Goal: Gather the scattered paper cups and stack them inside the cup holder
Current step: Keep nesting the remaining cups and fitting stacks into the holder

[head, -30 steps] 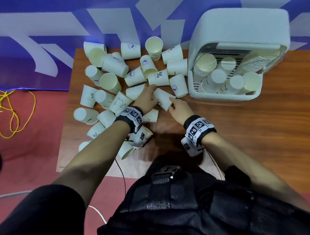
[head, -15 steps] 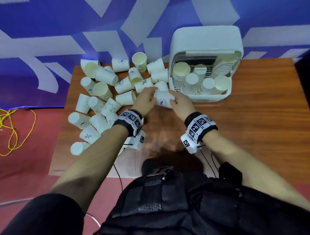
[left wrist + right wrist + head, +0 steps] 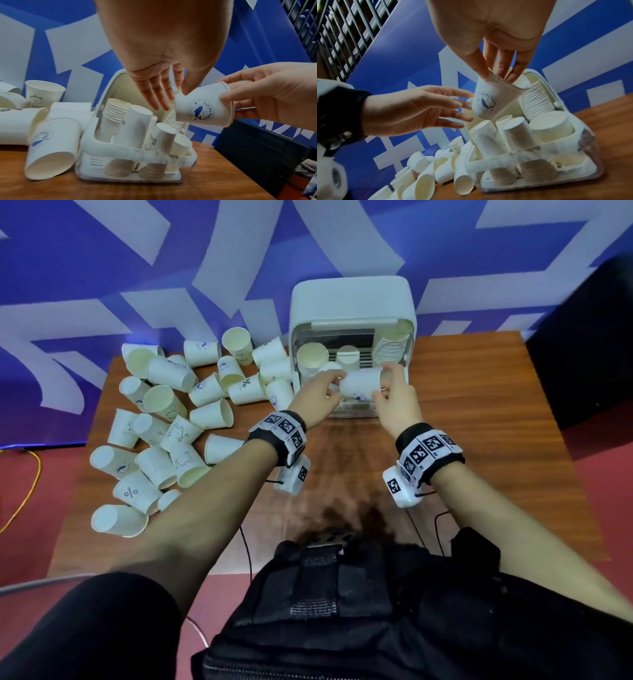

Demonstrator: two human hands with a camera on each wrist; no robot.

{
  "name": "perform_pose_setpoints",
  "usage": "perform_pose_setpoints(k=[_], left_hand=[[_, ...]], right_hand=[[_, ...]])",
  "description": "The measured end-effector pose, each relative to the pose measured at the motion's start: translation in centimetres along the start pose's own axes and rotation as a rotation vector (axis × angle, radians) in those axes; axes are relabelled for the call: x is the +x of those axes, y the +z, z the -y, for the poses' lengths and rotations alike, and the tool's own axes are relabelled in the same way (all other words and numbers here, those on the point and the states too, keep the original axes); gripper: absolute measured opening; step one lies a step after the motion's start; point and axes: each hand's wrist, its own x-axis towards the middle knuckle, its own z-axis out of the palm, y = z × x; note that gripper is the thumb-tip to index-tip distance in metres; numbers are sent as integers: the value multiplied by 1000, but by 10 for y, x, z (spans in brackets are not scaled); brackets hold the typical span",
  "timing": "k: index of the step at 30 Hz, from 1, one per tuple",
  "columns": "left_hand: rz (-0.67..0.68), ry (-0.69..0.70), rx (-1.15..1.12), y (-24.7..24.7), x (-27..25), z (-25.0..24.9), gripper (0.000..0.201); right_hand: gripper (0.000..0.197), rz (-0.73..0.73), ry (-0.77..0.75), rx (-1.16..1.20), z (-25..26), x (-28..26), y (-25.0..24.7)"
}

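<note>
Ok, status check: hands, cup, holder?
Right hand pinches cup at rim, held over holder. Left hand open, fingertips at cup's base. Holder slots stacked with cups; many cups loose on table.

The wooden bench carries the white cup holder at twelve o'clock and scattered paper cups lying tumbled from nine to eleven.

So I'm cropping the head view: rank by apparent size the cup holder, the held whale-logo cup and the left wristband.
1. cup holder
2. and 3. unsure: held whale-logo cup and left wristband look similar; the wristband is nearer the camera.
</note>
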Motion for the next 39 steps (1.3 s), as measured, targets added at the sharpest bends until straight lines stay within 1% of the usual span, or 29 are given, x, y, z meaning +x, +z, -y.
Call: perform_pose_setpoints(k=[3,7,13,16,21,24,27,30,35,39], left_hand=[[16,23,-27,11,14,-17,44],[48,43,28,23,29,-32,47],[59,39,71,31,42,-36,47],[75,33,109,34,46,-31,48],[90,55,151,44,62,-29,53],[64,147,160,50,71,-31,59],[29,241,116,57,75,-34,62],[27,244,154,62,84,-31,58],[77,164,275,66,99,-22,45],[97,95,492,70,107,-16,36]], right_hand=[[48,-65,-32,25,-11,9,-19],[46,-94,-91,-20,-23,22,-43],[19,-83,-209,-193,-44,45,-66],[22,-39,-243,-261,-61,58,-72],[24,19,-273,-270,-78,71,-73],[22,21,-376,-256,-80,74,-71],[22,32,-429,-311,-84,79,-70],[24,79,-484,-315,-90,88,-67],[25,195,-429,-377,-95,105,-62],[26,239,-298,-424,-106,121,-57]])
